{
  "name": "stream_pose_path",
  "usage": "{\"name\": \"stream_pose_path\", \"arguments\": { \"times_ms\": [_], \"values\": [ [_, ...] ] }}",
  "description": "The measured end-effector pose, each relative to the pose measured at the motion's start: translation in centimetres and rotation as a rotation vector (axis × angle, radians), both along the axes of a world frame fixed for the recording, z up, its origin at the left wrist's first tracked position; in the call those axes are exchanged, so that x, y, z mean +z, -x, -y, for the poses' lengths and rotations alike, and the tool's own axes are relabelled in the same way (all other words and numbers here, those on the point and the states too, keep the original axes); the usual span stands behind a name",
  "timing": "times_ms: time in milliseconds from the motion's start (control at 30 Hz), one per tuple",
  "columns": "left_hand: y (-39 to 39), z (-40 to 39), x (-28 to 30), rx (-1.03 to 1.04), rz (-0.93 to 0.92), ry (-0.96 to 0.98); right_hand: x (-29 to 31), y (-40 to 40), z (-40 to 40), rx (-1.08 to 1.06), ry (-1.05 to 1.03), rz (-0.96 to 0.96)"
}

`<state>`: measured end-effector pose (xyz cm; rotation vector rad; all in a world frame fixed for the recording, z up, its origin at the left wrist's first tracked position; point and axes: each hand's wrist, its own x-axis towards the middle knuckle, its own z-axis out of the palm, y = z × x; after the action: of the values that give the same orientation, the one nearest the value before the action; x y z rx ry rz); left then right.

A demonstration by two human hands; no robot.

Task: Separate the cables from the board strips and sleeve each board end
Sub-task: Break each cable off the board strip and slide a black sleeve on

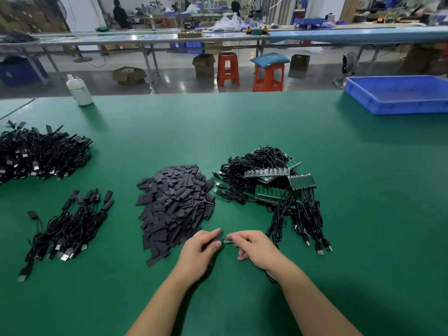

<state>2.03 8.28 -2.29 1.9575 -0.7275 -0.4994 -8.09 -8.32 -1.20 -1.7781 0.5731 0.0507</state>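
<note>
- The desk [242, 122] is laid out as a line: unworked stock to the right, sleeves in the middle, finished cables to the left, so each piece likely travels one way across it
- The big cable heap [41, 156] at far left looks like done work with sleeved ends, parked out of reach
- The sleeve pile [177, 204] sits dead centre, just ahead of both hands, so a fresh one is a short reach away
- The board strips [274, 180] lie right of it with their cables still attached, close to the hand that draws from them
- The small bundle [70, 224] at near left seems to be the current batch of sleeved cables
- The left hand [201, 251] pinches one sleeve [219, 238] between thumb and fingers, mouth turned toward the right hand
- The right hand [254, 246] pinches a single board end [228, 241], fingers curled, aimed at the sleeve; its cable trails under the wrist
- The two nearly meet, so the board is probably about to slide in
</note>
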Motion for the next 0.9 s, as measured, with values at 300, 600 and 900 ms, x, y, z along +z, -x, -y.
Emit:
{"name": "stream_pose_path", "arguments": {
  "times_ms": [300, 600, 900],
  "values": [
    [0.0, 0.3, 0.1, 0.038, -0.35, 0.125, 0.8, 0.0, 1.5, -0.065, -0.071, -0.005],
    [0.9, 0.6, -0.1, 0.118, -0.303, 0.156, 0.7, 0.9, 0.9, -0.059, -0.08, -0.003],
    [1.3, 0.5, -0.5, 0.116, -0.227, 0.164, 0.5, 1.6, 0.4, -0.07, -0.061, 0.028]
  ]
}}
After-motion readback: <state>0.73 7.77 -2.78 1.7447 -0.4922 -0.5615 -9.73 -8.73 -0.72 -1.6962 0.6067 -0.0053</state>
